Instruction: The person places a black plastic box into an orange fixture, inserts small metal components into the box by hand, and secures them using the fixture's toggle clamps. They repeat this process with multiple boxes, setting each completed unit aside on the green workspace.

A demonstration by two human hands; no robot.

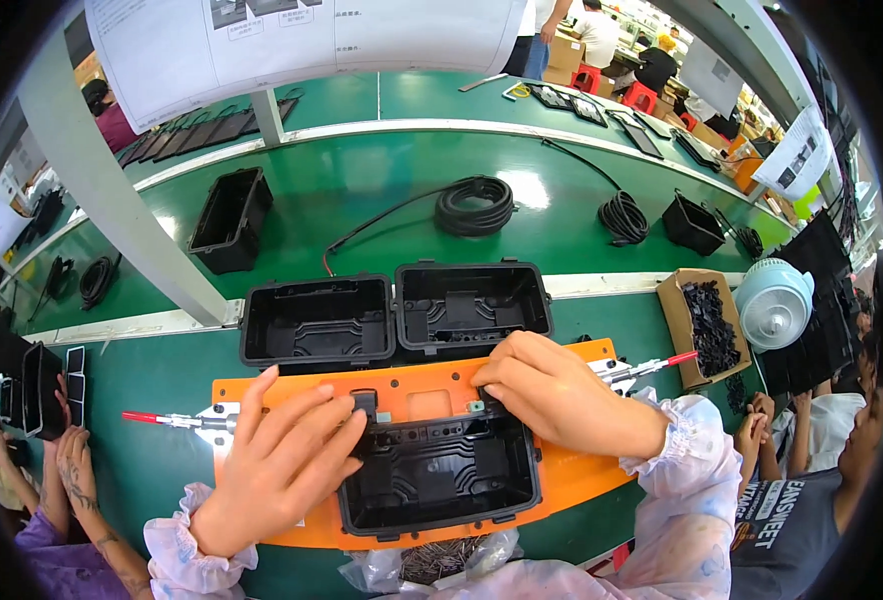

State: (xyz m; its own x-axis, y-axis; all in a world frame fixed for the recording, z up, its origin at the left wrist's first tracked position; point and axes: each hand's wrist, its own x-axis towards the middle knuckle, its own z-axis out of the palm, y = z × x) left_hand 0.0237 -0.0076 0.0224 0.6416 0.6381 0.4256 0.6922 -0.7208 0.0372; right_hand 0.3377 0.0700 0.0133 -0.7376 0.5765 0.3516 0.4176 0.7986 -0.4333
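A black plastic box (440,480) lies open side up in an orange fixture plate (582,460) in front of me. My left hand (287,455) hovers over the plate's left part, fingers spread, with the fingertips beside a small black latch (365,402) at the box's far left edge. My right hand (542,390) is closed at the far right edge, thumb and fingers pinched on a small black plastic piece, mostly hidden by the fingertips. Red-handled toggle clamps, one left (177,420) and one right (642,370), flank the plate.
Two more black boxes (319,320) (474,305) stand behind the plate. At right are a carton of black parts (712,330) and a pale blue fan (774,305). Screws (440,560) lie at the near edge. Coiled cable (474,207) sits farther back. Co-workers' hands are at both sides.
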